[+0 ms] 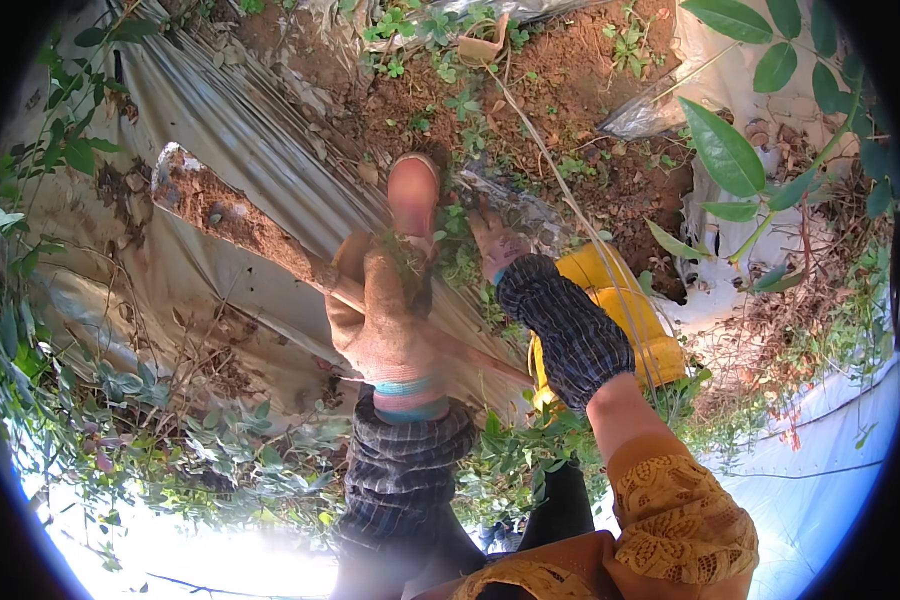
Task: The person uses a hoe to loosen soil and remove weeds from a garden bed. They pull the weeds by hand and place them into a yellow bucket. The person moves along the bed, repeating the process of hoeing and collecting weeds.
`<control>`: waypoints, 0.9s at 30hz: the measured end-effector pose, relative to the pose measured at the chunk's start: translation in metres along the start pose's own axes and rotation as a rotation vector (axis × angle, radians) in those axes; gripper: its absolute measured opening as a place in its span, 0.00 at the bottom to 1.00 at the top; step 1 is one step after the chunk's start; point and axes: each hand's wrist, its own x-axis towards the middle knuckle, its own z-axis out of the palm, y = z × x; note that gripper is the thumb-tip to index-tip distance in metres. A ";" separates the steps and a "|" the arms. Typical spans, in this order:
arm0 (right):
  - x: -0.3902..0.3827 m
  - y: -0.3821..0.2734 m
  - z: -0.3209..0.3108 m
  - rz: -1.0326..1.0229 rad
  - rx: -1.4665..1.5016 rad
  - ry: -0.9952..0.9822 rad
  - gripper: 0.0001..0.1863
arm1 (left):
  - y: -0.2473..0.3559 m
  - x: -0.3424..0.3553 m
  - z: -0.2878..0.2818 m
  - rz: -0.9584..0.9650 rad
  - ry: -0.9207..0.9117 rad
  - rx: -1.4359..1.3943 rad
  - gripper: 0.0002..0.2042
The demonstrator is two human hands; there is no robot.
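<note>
My left hand, in a dirty knitted glove with a striped cuff, is closed around the wooden handle of a digging tool. The tool's long blade is caked with reddish soil and points to the upper left; its handle runs down right behind my hand. A bit of green weed shows at the glove's fingers. My right hand, also gloved, reaches down to low weeds, fingers stretched toward the ground and partly shaded. Just above my left hand is the reddish toe of a boot.
A yellow plastic container lies beside my right forearm, with a thin stem crossing it. Grey plastic sheeting covers the ground at left. Bare reddish soil lies ahead. A leafy branch hangs at upper right.
</note>
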 end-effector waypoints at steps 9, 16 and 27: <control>0.030 0.017 0.031 -0.360 -0.015 0.050 0.41 | 0.001 -0.006 -0.001 0.039 0.085 0.181 0.16; 0.015 -0.051 0.067 0.152 0.721 0.273 0.38 | -0.003 -0.007 -0.007 0.068 -0.015 0.203 0.15; -0.021 -0.025 0.119 -0.627 -0.985 -0.611 0.19 | -0.009 -0.010 0.008 0.058 0.006 0.240 0.16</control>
